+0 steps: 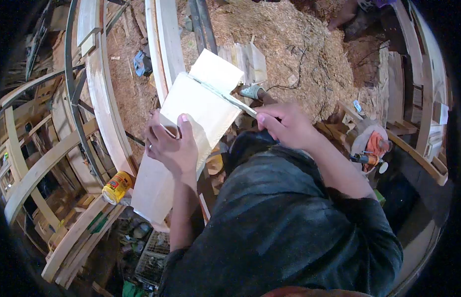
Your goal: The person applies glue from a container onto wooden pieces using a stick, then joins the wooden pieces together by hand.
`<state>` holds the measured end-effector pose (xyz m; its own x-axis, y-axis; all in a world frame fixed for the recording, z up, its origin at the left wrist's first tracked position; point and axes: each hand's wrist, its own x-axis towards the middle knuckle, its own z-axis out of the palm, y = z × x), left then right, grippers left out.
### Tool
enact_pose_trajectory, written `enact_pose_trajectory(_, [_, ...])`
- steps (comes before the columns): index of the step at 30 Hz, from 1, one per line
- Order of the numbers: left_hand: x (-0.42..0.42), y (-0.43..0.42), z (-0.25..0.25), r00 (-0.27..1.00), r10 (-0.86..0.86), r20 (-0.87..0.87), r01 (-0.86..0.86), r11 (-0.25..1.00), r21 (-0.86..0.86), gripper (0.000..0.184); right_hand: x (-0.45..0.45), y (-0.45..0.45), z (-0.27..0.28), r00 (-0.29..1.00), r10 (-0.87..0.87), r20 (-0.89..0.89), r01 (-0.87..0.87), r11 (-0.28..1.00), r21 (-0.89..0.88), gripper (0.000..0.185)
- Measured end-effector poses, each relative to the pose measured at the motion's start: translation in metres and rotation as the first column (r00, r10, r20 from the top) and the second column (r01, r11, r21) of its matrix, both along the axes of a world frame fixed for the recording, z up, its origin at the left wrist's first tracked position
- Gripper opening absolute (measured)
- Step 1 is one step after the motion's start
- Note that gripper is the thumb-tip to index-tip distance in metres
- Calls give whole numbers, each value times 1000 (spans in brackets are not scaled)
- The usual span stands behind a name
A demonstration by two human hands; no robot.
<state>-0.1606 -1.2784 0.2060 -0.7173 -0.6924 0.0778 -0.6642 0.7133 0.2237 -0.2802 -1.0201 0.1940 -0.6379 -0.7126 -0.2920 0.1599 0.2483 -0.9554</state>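
A long pale wooden board (pixel 196 111) lies at a slant in front of the body, with a smaller pale block (pixel 215 70) against its far end. My left hand (pixel 173 141) is on the board's left side, thumb and fingers apart over its edge and face. In my right hand (pixel 285 123), thumb and fingers are closed on the end of a thin strip (pixel 243 106). The strip runs along the seam between board and block. Its exact kind is hard to make out.
A yellow container (pixel 116 187) stands at the left beside long beams (pixel 104 89). Wood shavings (pixel 295 49) cover the ground ahead. At the right, a tool with an orange part (pixel 365 159) rests near a wooden frame. A foot in a light shoe (pixel 251 91) shows beyond the board.
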Motion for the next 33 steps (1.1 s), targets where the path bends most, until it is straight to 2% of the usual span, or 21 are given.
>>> enact_pose_trajectory(3, [-3,2,3,999,23,47,-24,999,22,65,-4,5,20,932,-36,360,-3,994,107,27])
enact_pose_trajectory(6, [-1,0,2,1000,6,24,-7,1000,25,66,-7,10,18,976,15,216,-28,998,57,25])
enact_pose_trajectory(7, [0,-1,0,1000,-14,11,14,1000,3,67,-5,4,14,999,-31,-22,33,997,75,26])
enact_pose_trajectory(8, [1,-2,-1,999,-36,-4,36,999,-18,68,-1,-7,6,963,-73,-261,97,992,78,27])
enact_pose_trajectory(9, [1,-1,-1,999,-43,-11,43,999,-23,69,2,-16,0,867,-109,-487,160,985,63,28])
enact_pose_trajectory(12, [0,-2,1,998,-51,-27,50,998,-37,72,4,-29,-7,854,-76,-515,95,995,10,30])
enact_pose_trajectory(13, [1,-2,1,999,-49,-23,48,998,-32,72,1,-31,-6,863,-86,-498,91,996,-14,27])
enact_pose_trajectory(16, [0,-2,1,999,-43,-23,42,999,-19,72,-16,-21,11,992,55,-111,-49,997,59,27])
enact_pose_trajectory(19, [0,-2,2,998,-49,-48,48,999,-21,71,-19,-30,7,986,23,-167,-6,995,104,30])
enact_pose_trajectory(20, [0,-1,2,997,-54,-60,53,998,-25,71,-19,-37,4,981,9,-192,4,998,65,30])
enact_pose_trajectory(22, [5,-1,-4,992,-127,-22,123,984,-132,72,-20,-50,-1,971,-28,-239,25,1000,-16,31])
enact_pose_trajectory(23, [5,0,-4,987,-162,-2,158,970,-185,73,-24,-49,1,981,7,-196,-5,1000,10,32])
enact_pose_trajectory(25, [1,5,10,926,-378,3,377,923,-73,77,-34,-46,12,991,79,-109,-73,996,56,33])
enact_pose_trajectory(26, [0,7,17,879,-476,-1,476,879,-14,79,-36,-44,22,999,42,-4,-42,998,54,32])
enact_pose_trajectory(27, [3,6,13,851,-525,5,524,851,45,97,-38,-42,33,995,6,101,-12,998,57,31])
enact_pose_trajectory(28, [3,11,17,846,-527,73,524,849,65,104,-38,-40,39,978,-32,205,19,998,65,30])
enact_pose_trajectory(30, [-2,27,28,825,-531,195,522,847,99,118,-40,-30,37,983,-103,153,88,991,100,32])
enact_pose_trajectory(31, [-4,32,29,798,-521,303,499,853,154,108,-41,-25,36,983,-139,124,125,985,115,34])
enact_pose_trajectory(33, [-3,42,13,765,-452,460,506,862,5,110,-40,-12,38,971,-169,172,144,979,144,34])
